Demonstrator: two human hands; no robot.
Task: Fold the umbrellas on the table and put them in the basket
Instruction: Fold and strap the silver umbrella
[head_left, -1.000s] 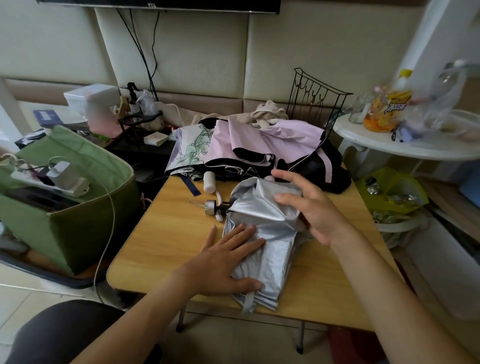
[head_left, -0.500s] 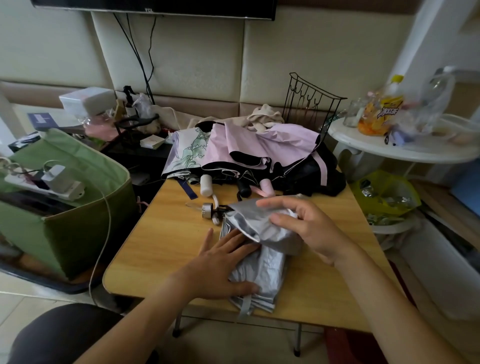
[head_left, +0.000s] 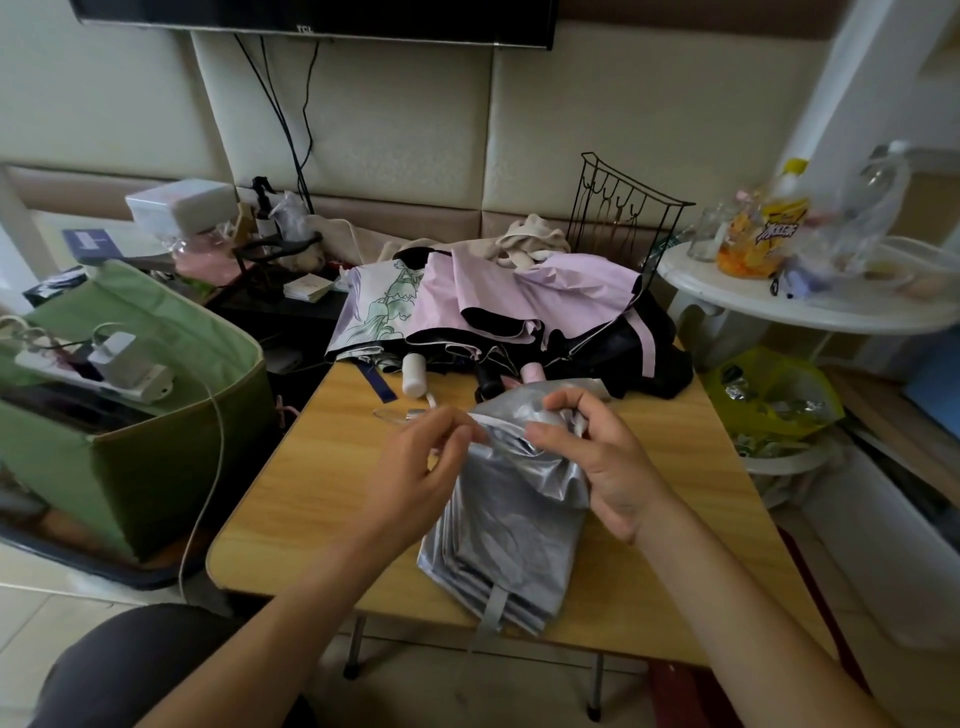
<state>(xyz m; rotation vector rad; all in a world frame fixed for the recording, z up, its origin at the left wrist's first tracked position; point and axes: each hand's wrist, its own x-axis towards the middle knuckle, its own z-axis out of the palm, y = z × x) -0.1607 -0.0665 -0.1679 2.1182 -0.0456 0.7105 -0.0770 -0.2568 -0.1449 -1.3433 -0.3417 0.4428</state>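
Both hands, left hand and right hand, pinch the silver umbrella cloth at its top, gathering pleats on the counter to roll it tight.

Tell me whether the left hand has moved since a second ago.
Yes. The left hand has lifted off the silver umbrella and moved toward the table's far edge, now pinching the fabric.

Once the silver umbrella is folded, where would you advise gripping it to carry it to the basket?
Probably around the middle of the silver umbrella, from above. The canopy lies in flat pleats along the table, so a wrap across its width should keep them together; its strap hangs loose at the near end.
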